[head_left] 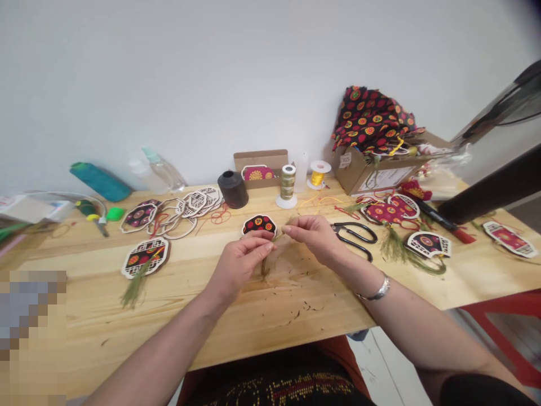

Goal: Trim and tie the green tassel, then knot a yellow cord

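Note:
Over the middle of the table, my left hand (245, 259) pinches olive-green thread (265, 265), whose loose ends hang below the fingers. My right hand (310, 234) is closed in a pinch on the same thread, a short way to the right. Just behind my left fingers lies a fan-shaped ornament (258, 225) with a pale wooden rim and black patterned cloth, partly hidden by the hand. Black-handled scissors (357, 235) rest beside my right hand, their blades partly covered by it. A spool of olive thread (288, 183) stands behind my hands.
A wooden table (203, 321) carries tasselled ornaments (146, 256) and wooden frames (198, 203) at left. Behind stand a black thread cone (233, 190), a yellow spool (319, 173) and a cardboard box (367, 172) with patterned cloth (367, 118). A dark pole (490, 186) crosses the right side.

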The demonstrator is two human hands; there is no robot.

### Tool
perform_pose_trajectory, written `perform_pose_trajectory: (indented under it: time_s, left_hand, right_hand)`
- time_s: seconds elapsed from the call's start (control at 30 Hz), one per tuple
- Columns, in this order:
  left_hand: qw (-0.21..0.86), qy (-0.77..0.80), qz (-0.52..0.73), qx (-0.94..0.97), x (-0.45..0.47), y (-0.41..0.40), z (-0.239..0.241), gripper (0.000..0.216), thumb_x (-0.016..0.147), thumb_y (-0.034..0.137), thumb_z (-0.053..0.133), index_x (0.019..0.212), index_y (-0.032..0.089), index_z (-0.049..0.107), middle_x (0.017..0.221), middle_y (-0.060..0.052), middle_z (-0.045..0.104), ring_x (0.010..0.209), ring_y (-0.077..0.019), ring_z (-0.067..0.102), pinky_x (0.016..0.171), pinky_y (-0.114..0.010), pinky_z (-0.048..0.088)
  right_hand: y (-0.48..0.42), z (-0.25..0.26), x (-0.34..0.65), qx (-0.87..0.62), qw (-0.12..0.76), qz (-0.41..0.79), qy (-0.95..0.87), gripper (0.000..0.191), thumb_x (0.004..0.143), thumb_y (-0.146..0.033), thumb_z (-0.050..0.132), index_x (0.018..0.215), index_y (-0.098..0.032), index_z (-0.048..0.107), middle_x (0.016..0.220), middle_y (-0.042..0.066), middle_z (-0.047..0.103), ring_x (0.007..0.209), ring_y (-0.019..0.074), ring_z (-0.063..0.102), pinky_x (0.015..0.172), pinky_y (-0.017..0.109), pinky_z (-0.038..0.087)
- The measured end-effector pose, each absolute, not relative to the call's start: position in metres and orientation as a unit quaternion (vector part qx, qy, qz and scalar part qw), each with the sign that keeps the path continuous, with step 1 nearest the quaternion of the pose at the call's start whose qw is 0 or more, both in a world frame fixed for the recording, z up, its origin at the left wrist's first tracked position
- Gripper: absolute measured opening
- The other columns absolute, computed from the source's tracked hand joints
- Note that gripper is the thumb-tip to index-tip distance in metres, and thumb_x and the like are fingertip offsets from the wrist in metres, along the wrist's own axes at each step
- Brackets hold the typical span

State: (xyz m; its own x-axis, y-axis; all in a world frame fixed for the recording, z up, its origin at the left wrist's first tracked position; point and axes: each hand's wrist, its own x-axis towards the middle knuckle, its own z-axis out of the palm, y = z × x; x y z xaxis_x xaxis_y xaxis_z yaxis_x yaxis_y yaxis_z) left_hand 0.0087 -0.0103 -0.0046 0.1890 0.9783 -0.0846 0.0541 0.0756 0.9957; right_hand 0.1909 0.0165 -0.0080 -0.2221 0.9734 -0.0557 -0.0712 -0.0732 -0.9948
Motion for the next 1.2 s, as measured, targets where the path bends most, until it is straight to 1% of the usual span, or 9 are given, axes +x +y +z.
perform_pose_trajectory:
  time_s: [0.23, 0.33, 0.5, 0.6, 0.7, 0.8, 0.97, 1.07, 1.2]
  left_hand:
    - [0.554, 0.464, 0.435, 0.537, 0.015, -0.007, 0.027, 0.008, 0.069, 0.024, 0.069, 0.065, 0.021, 0.075, 0.122, -0.008, 0.057, 0.124, -0.0272, 0.042, 0.099, -0.039, 0.034]
    - [0.571, 0.469, 0.445, 0.506, 0.016, 0.004, 0.039, 0.008, 0.062, 0.020, 0.068, 0.056, 0.020, 0.073, 0.092, -0.012, 0.068, 0.127, -0.0302, 0.038, 0.097, -0.041, 0.035]
    - [0.579, 0.472, 0.436, 0.502, 0.015, 0.022, 0.048, 0.008, 0.054, 0.017, 0.067, 0.047, 0.018, 0.070, 0.068, -0.013, 0.069, 0.128, -0.0341, 0.036, 0.096, -0.042, 0.034]
    - [0.563, 0.474, 0.421, 0.530, 0.016, 0.026, 0.052, 0.010, 0.053, 0.016, 0.066, 0.043, 0.019, 0.068, 0.062, -0.012, 0.068, 0.126, -0.0333, 0.040, 0.096, -0.042, 0.033]
    - [0.554, 0.459, 0.407, 0.562, 0.015, 0.027, 0.053, 0.012, 0.055, 0.017, 0.065, 0.043, 0.020, 0.067, 0.061, -0.009, 0.068, 0.119, -0.0310, 0.046, 0.093, -0.039, 0.037]
    - [0.563, 0.444, 0.396, 0.574, 0.013, 0.027, 0.048, 0.014, 0.058, 0.018, 0.062, 0.045, 0.019, 0.068, 0.072, -0.008, 0.069, 0.114, -0.0293, 0.049, 0.090, -0.037, 0.039]
    - [0.572, 0.459, 0.360, 0.577, 0.011, 0.025, 0.039, 0.014, 0.061, 0.021, 0.061, 0.052, 0.022, 0.072, 0.084, -0.011, 0.070, 0.129, -0.0288, 0.034, 0.096, -0.039, 0.034]
    - [0.567, 0.457, 0.340, 0.594, 0.010, 0.024, 0.037, 0.015, 0.064, 0.025, 0.063, 0.053, 0.023, 0.072, 0.077, -0.011, 0.069, 0.132, -0.0286, 0.031, 0.097, -0.041, 0.031]
    - [0.543, 0.469, 0.312, 0.622, 0.009, 0.024, 0.033, 0.014, 0.068, 0.030, 0.066, 0.059, 0.022, 0.074, 0.098, -0.011, 0.069, 0.132, -0.0297, 0.033, 0.097, -0.041, 0.031]
  right_hand:
    - [0.015, -0.006, 0.189, -0.455, 0.364, 0.608, -0.538, 0.035, 0.068, -0.047, 0.067, 0.058, -0.014, 0.058, 0.048, -0.006, 0.041, 0.047, 0.0056, 0.029, 0.048, 0.024, 0.019]
    - [0.018, -0.008, 0.190, -0.485, 0.331, 0.569, -0.576, 0.029, 0.070, -0.041, 0.065, 0.071, -0.012, 0.066, 0.052, -0.004, 0.048, 0.049, 0.0070, 0.035, 0.048, 0.023, 0.024]
    - [0.026, 0.002, 0.197, -0.517, 0.431, 0.395, -0.626, 0.027, 0.078, -0.022, 0.057, 0.101, -0.014, 0.069, 0.086, 0.006, 0.068, 0.073, 0.0134, 0.055, 0.073, 0.031, 0.043]
    - [0.026, 0.022, 0.198, -0.436, 0.434, 0.417, -0.668, 0.038, 0.082, -0.020, 0.053, 0.120, -0.020, 0.061, 0.107, 0.007, 0.068, 0.085, 0.0145, 0.059, 0.081, 0.033, 0.045]
    - [0.026, 0.038, 0.192, -0.357, 0.415, 0.455, -0.702, 0.038, 0.082, -0.017, 0.054, 0.118, -0.025, 0.062, 0.121, 0.004, 0.063, 0.105, 0.0160, 0.058, 0.091, 0.034, 0.044]
    - [0.027, 0.040, 0.185, -0.304, 0.386, 0.505, -0.710, 0.033, 0.082, -0.017, 0.055, 0.111, -0.026, 0.066, 0.114, 0.002, 0.067, 0.108, 0.0156, 0.058, 0.094, 0.033, 0.044]
    - [0.026, 0.021, 0.180, -0.296, 0.373, 0.597, -0.646, 0.020, 0.079, -0.022, 0.060, 0.096, -0.021, 0.071, 0.084, 0.001, 0.071, 0.076, 0.0107, 0.062, 0.072, 0.026, 0.049]
    - [0.026, 0.014, 0.183, -0.351, 0.376, 0.586, -0.626, 0.012, 0.073, -0.025, 0.066, 0.078, -0.016, 0.071, 0.064, -0.001, 0.066, 0.057, 0.0083, 0.055, 0.057, 0.023, 0.044]
    - [0.027, 0.014, 0.187, -0.400, 0.357, 0.494, -0.684, 0.012, 0.075, -0.021, 0.063, 0.066, -0.015, 0.067, 0.056, -0.002, 0.061, 0.053, 0.0077, 0.051, 0.053, 0.021, 0.039]
